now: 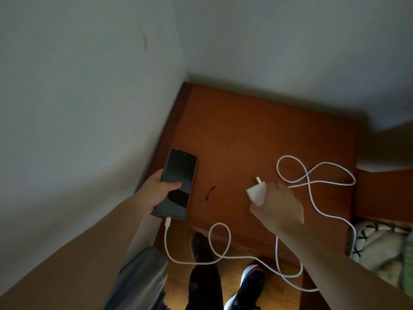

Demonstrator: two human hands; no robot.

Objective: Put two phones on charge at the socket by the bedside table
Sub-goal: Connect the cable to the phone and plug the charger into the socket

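Down by the floor, below both wrists, the white cable [165, 240] sags off the front edge of the table in loose loops, one of them hanging just above a blue shoe [250, 285], and that slack is what worries me: a foot shifting there could catch it and yank whatever is on either end. Up from there, the left hand [156, 193] is wrapped round the lower half of a dark-screened phone [176, 182], thumb across the glass and fingers under its far edge, with the cable's connector [168, 221] seated in the port just below the heel of that hand. The phone lies at the left edge of the bedside table [245, 135], partly overhanging it, so letting go carelessly could tip it off. Across from it, well apart, the right hand [279, 206] pinches the white charger plug [257, 193] between thumb and fingers, its metal prongs pointing away up and to the left. Beyond the knuckles of that hand the rest of the cable lies crossed over itself on the wood; lifting the plug towards a socket could pull that tangle tight or drag the phone. Past the table there are only bare walls [89, 86]. I can see no socket and no second phone from here.
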